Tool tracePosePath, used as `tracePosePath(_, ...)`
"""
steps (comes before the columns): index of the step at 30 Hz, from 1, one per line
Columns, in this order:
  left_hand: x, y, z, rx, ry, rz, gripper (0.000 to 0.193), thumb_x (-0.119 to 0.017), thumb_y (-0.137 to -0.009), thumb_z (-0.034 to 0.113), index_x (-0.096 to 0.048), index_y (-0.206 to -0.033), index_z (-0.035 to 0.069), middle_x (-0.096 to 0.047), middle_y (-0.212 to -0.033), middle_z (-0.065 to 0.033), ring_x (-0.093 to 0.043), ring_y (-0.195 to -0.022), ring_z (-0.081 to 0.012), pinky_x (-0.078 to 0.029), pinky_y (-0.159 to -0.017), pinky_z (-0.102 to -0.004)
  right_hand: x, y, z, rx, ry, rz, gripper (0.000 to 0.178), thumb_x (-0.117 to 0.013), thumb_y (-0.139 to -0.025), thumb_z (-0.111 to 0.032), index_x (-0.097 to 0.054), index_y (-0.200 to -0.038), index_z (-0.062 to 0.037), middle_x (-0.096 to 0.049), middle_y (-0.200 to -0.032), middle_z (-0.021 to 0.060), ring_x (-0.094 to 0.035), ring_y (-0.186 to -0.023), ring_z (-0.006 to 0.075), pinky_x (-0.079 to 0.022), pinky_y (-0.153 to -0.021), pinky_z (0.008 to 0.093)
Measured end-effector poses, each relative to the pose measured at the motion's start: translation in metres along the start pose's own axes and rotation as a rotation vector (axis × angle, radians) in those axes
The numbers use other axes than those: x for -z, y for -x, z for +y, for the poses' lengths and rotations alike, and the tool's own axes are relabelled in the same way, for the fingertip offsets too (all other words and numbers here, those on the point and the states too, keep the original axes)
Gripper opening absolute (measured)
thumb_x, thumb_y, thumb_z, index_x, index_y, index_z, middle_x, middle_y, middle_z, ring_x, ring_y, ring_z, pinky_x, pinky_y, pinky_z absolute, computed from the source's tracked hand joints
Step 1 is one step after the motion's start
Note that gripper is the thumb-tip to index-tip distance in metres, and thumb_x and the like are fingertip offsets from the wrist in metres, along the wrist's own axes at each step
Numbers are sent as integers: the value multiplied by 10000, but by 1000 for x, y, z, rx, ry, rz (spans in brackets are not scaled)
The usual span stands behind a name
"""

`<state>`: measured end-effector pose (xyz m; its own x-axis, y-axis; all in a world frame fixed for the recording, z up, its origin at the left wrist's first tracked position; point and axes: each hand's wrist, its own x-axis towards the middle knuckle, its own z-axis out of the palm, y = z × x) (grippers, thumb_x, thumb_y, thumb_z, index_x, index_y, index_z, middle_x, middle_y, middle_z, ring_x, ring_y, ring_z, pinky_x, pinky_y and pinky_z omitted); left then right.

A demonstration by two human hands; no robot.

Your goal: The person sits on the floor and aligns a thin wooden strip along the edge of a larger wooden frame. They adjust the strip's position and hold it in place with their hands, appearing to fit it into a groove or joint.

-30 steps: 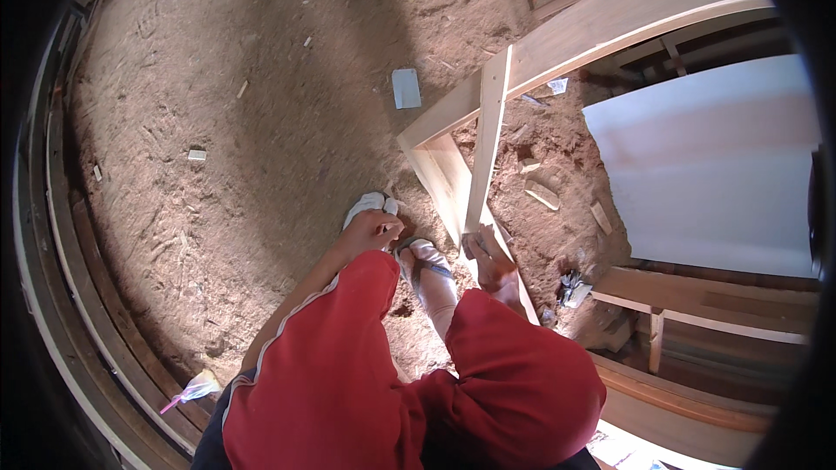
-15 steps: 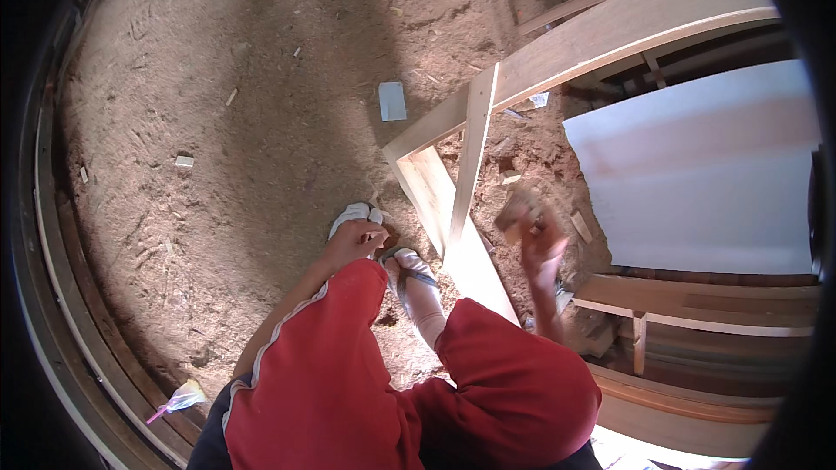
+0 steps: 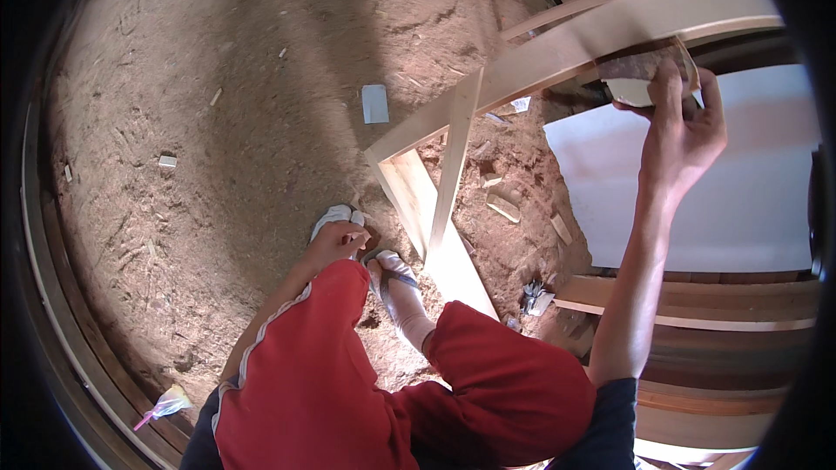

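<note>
My right hand is stretched out to the upper right, fingers and thumb closed on a bent brown sheet with a pale underside, which looks like sandpaper. The sheet lies against the lower edge of a long pale wooden board, part of a wooden frame. A narrow wooden brace crosses the frame's corner, and another board runs from there toward my right knee. My left hand rests by my left knee with its fingers curled. What is inside those fingers, if anything, is hidden.
A large white sheet lies right of the frame. Below it stand stacked wooden pieces. Wood offcuts and a pale blue-grey rectangle lie on the dusty ground. A small plastic bag is at the lower left.
My right hand has moved up and to the right, from beside the lower board to the long upper board, carrying the sandpaper. My left hand stays by the knee. The view has shifted slightly.
</note>
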<state>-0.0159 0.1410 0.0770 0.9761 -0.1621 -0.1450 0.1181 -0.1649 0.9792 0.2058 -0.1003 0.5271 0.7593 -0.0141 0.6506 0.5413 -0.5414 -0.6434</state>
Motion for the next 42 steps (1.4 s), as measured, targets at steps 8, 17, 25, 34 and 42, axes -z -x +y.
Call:
tracePosePath(8,1,1,9,8,-28,-5,221,-721,-984,270,-796,-1041,69,-700,-768,-102,-627,-642,-183,-480,-596,-332,-18,19,7,35,94,80,174,-746,-983,-106,-636,-923,14,-715,-678,84,-633,-657,52,-493,-565,228)
tracePosePath(17,10,4,14,43,-64,-15,216,-712,-987,266,-799,-1044,77,-717,-798,-110,-649,-671,-198,-507,-636,-343,-40,46,25,-64,45,9,196,-733,-1010,-122,-626,-906,5,-723,-663,105,-675,-631,72,-518,-544,248)
tracePosePath(25,8,1,15,39,-88,-30,204,-712,-983,259,-802,-1041,85,-734,-788,-88,-657,-671,-187,-513,-632,-335,-54,80,44,-102,137,-78,148,-691,-999,-64,-623,-876,-19,-731,-666,135,-705,-615,99,-524,-488,263)
tracePosePath(34,1,0,13,21,-53,0,207,-718,-982,262,-797,-991,71,-706,-729,-92,-628,-631,-180,-492,-599,-342,-26,6,9,5,-5,164,125,-696,-978,-63,-671,-945,56,-754,-810,164,-712,-701,122,-547,-493,255)
tracePosePath(42,0,-3,20,18,20,-32,199,-714,-982,239,-797,-1042,67,-739,-786,-69,-638,-674,-159,-498,-635,-326,-28,36,37,44,256,92,127,-689,-1005,-106,-670,-909,-25,-740,-674,114,-699,-584,111,-491,-452,239)
